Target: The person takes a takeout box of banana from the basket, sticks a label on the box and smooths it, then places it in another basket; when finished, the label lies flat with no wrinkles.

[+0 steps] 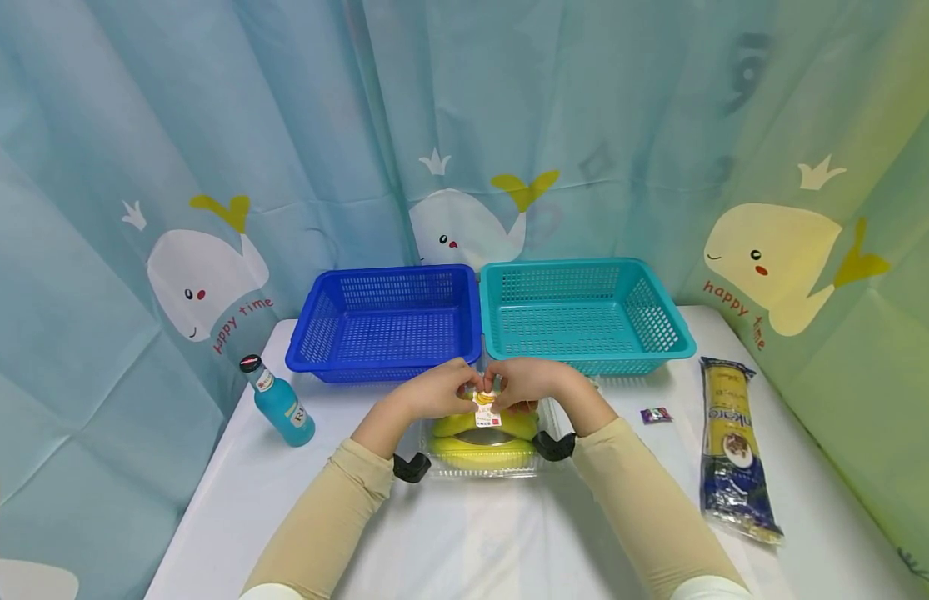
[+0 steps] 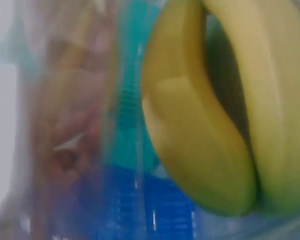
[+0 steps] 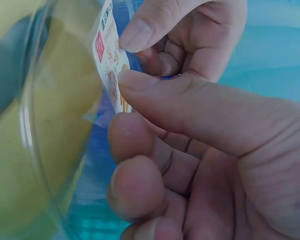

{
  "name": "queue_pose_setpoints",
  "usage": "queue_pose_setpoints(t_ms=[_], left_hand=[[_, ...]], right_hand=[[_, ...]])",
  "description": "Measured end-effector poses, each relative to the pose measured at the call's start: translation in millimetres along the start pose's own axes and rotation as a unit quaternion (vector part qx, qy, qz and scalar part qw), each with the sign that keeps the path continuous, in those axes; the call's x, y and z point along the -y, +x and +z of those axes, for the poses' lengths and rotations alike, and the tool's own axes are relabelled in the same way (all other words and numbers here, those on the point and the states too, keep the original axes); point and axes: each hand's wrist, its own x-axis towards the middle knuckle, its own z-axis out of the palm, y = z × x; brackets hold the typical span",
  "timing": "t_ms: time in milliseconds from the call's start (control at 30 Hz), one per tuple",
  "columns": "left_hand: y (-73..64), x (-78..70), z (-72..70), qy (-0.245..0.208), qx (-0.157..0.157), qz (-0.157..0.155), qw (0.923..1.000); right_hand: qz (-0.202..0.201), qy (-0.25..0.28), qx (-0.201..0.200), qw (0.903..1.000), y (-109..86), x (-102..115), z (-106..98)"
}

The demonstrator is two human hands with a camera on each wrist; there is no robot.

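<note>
In the head view, a clear plastic box (image 1: 471,472) with yellow bananas (image 1: 482,455) inside sits on the table in front of me. A small white label (image 1: 487,414) with a banana picture and red print is at the back of the box. My left hand (image 1: 443,390) pinches one top corner of this label, and my right hand (image 1: 526,382) pinches the other side. Close up in the right wrist view, both thumbs press on the label (image 3: 107,62), which stands tilted beside the box. Through blurred plastic, the left wrist view shows the bananas (image 2: 195,125).
Behind my hands stand a blue basket (image 1: 389,371) and a teal basket (image 1: 584,365), side by side. A blue bottle (image 1: 286,411) is at the left. A small purple packet (image 1: 656,415) and a long pasta bag (image 1: 736,450) lie at the right.
</note>
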Motion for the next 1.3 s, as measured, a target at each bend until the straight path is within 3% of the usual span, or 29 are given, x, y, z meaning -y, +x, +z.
queue_pose_setpoints(t_ms=[300, 933, 1133, 1300], left_hand=[[-0.2, -7.3, -0.2, 0.013, -0.005, -0.016, 0.9998], [-1.7, -7.3, -0.1, 0.008, -0.014, -0.014, 0.9998], [-7.8, -2.3, -3.3, -0.007, -0.03, -0.016, 0.9994], [-16.9, 2.8, -6.5, -0.034, -0.063, 0.008, 0.9974]], right_hand=[[0.008, 0.029, 0.005, 0.9995, 1.1, 0, 2], [-0.022, 0.018, 0.02, 0.9994, -1.0, -3, 2], [-0.053, 0.024, 0.024, 0.998, -9.2, -9, -2], [-0.092, 0.022, -0.003, 0.9955, -22.6, -13, -3]])
